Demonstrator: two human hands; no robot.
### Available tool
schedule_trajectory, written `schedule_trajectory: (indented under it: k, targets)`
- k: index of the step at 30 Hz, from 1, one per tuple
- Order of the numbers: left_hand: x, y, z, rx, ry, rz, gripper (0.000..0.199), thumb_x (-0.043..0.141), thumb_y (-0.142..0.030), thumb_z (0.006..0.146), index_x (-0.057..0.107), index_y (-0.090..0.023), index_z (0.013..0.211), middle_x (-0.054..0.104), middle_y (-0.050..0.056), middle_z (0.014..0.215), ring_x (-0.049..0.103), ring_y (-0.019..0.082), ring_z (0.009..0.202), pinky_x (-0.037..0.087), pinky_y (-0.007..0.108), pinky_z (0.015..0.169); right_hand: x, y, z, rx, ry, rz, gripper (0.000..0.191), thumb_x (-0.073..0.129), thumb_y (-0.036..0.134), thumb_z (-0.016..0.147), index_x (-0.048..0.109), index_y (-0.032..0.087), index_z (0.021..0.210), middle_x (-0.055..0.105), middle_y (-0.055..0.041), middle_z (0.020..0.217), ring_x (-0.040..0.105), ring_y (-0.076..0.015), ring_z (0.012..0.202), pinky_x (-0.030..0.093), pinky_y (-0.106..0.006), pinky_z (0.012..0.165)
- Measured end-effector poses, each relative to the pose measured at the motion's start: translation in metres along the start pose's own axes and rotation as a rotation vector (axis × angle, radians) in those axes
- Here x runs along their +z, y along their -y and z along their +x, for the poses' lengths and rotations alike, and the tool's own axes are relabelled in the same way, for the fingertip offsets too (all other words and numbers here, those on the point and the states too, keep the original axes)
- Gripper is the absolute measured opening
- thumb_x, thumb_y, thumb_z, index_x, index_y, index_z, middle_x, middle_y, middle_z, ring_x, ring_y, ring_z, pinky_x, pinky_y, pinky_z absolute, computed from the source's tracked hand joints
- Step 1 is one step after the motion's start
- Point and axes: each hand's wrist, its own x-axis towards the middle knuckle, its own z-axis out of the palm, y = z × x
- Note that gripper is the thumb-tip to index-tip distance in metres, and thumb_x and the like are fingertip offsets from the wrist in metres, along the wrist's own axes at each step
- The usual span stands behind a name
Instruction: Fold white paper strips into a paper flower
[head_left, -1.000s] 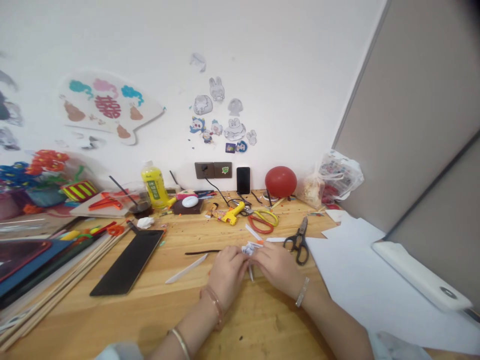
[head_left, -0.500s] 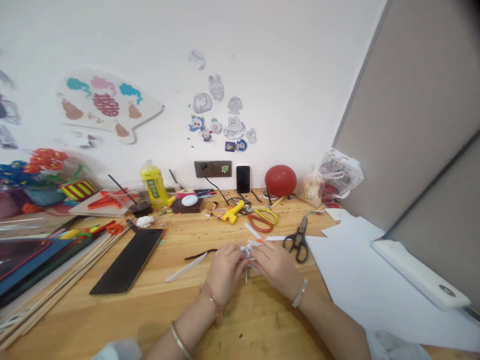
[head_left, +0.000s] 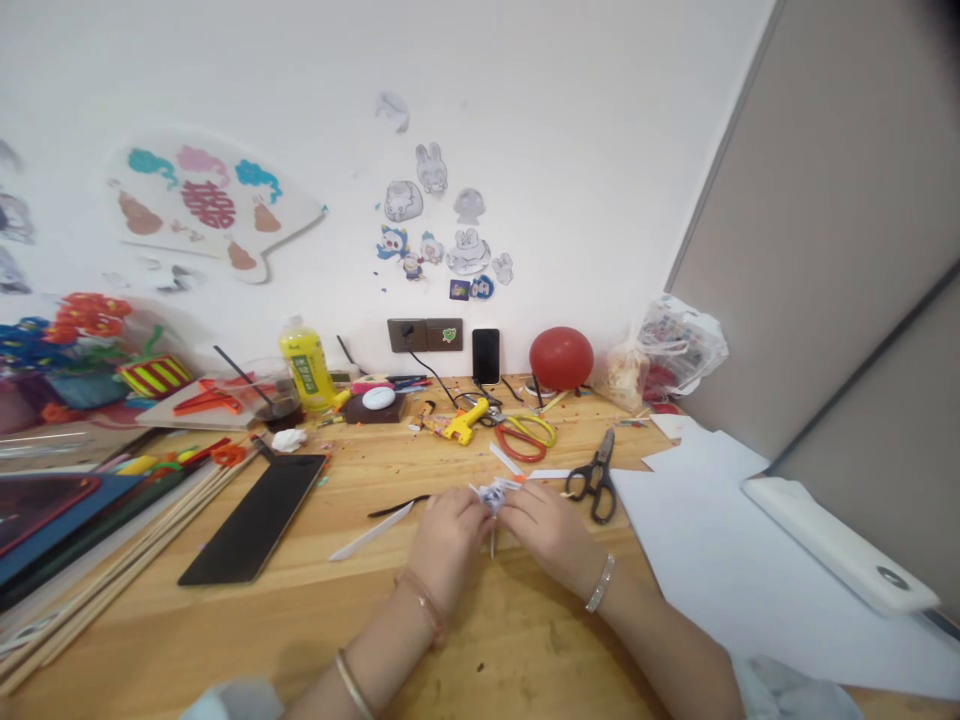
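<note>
Both hands meet over the wooden table point(head_left: 525, 640) at a small bundle of folded white paper point(head_left: 493, 493). My left hand point(head_left: 448, 530) pinches its left side, and my right hand point(head_left: 546, 525) closes on its right side. A thin pale strip points down between the fingertips. White paper strips point(head_left: 507, 459) lie just beyond the bundle, with a small orange piece near the right fingers. Another strip point(head_left: 371, 532) lies left of my left hand, beside a black strip point(head_left: 399, 507). Fingers hide part of the bundle.
Black scissors point(head_left: 595, 478) lie right of my right hand, near white sheets point(head_left: 720, 540). Behind are red-and-yellow scissors point(head_left: 523, 446), a yellow glue gun point(head_left: 466, 422) and a red balloon point(head_left: 561, 358). At left are a black tablet point(head_left: 259, 520), wooden sticks point(head_left: 142, 560) and a yellow bottle point(head_left: 307, 368).
More of the white paper bundle shows above the fingertips. Both hands have stayed nearly in place, with slight finger movement. The whole view has shifted a little.
</note>
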Motion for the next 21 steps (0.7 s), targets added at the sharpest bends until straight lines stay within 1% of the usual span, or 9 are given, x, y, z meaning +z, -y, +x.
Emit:
schedule_trajectory:
  k: [1,6,11,13,15,18,21]
  targets:
    - [0.0003,0.0001,-0.0006,0.018,0.005,0.037,0.017,0.054,-0.024,0.080,0.062,-0.019,0.066,0.061,0.005,0.074,0.053,0.019,0.071,0.038,0.032,0.065,0.0001,-0.0001,-0.0001,-0.002,-0.001,0.001,0.024,0.038,0.017,0.092,0.060,0.014,0.082,0.061,-0.0069,0.078,0.051,-0.0179,0.074,0.044,-0.031,0.065]
    - [0.0013,0.0000,-0.0024,0.177,0.029,0.359,0.022,0.047,-0.023,0.085,0.058,-0.018,0.066,0.059,0.005,0.071,0.050,0.019,0.070,0.037,0.033,0.064,0.0005,-0.0001,-0.0007,-0.003,0.004,0.002,0.025,0.038,0.017,0.092,0.061,0.015,0.083,0.062,-0.0074,0.079,0.052,-0.0179,0.078,0.045,-0.031,0.066]
    - [0.0003,-0.0032,-0.0031,0.227,0.030,0.457,0.020,0.043,-0.018,0.086,0.057,-0.018,0.071,0.058,0.006,0.072,0.050,0.020,0.071,0.037,0.033,0.064,0.0006,-0.0002,-0.0015,-0.011,0.000,-0.003,0.027,0.037,0.016,0.092,0.060,0.016,0.079,0.061,-0.0067,0.077,0.052,-0.0171,0.074,0.044,-0.030,0.064]
    - [-0.0010,-0.0037,-0.0028,0.238,0.035,0.471,0.019,0.043,-0.018,0.086,0.057,-0.017,0.073,0.059,0.006,0.075,0.050,0.020,0.072,0.037,0.033,0.064,0.0012,-0.0005,-0.0016,0.006,0.000,0.006,0.026,0.037,0.015,0.092,0.060,0.015,0.081,0.061,-0.0068,0.077,0.052,-0.0174,0.074,0.044,-0.031,0.065]
    - [-0.0022,-0.0026,-0.0019,0.231,0.054,0.452,0.016,0.047,-0.023,0.085,0.056,-0.017,0.074,0.059,0.006,0.076,0.050,0.021,0.071,0.038,0.034,0.063,0.0015,-0.0008,-0.0012,0.038,-0.010,0.029,0.023,0.039,0.016,0.091,0.060,0.015,0.082,0.061,-0.0069,0.077,0.052,-0.0178,0.075,0.044,-0.031,0.067]
    - [-0.0024,0.0009,-0.0004,0.168,0.098,0.398,0.013,0.055,-0.029,0.080,0.056,-0.017,0.076,0.058,0.006,0.080,0.050,0.021,0.073,0.040,0.034,0.063,-0.0010,-0.0014,0.0002,0.064,-0.024,0.084,0.022,0.040,0.019,0.091,0.060,0.014,0.083,0.061,-0.0070,0.076,0.051,-0.0179,0.073,0.044,-0.031,0.066]
    - [-0.0003,0.0042,0.0004,0.103,0.095,0.297,0.005,0.056,-0.022,0.078,0.055,-0.018,0.077,0.057,0.006,0.084,0.052,0.021,0.076,0.044,0.033,0.066,-0.0084,-0.0036,0.0012,0.063,-0.010,0.133,0.023,0.039,0.020,0.091,0.060,0.014,0.083,0.060,-0.0067,0.074,0.051,-0.0176,0.071,0.044,-0.030,0.065]
